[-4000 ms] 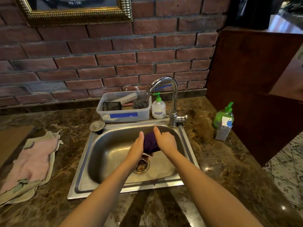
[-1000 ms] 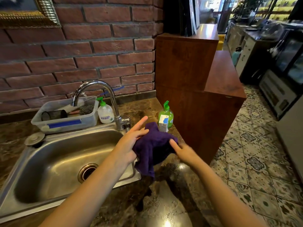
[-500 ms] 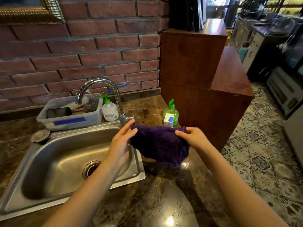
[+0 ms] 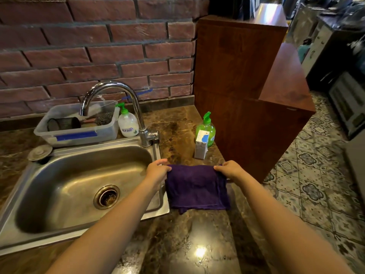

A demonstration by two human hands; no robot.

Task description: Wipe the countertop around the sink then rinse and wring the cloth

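Note:
A dark purple cloth [image 4: 196, 187] hangs spread out between my two hands, just right of the steel sink [image 4: 83, 186], over the brown marble countertop [image 4: 177, 240]. My left hand [image 4: 158, 171] pinches its upper left corner and my right hand [image 4: 230, 169] pinches its upper right corner. The cloth's lower edge reaches the counter beside the sink's right rim. The chrome faucet [image 4: 122, 103] arches over the empty basin, and no water runs from it.
A green soap bottle [image 4: 206, 129] and a small white carton [image 4: 201, 145] stand on the counter behind the cloth. A white soap bottle [image 4: 128, 123] and a clear tub [image 4: 77, 125] of scrubbers sit behind the sink. A wooden cabinet [image 4: 246, 91] bounds the counter's right end.
The cloth left the sink basin, where both hands squeezed it, and came right over the counter. Since half a second ago it has been pulled flatter and lowered toward the counter.

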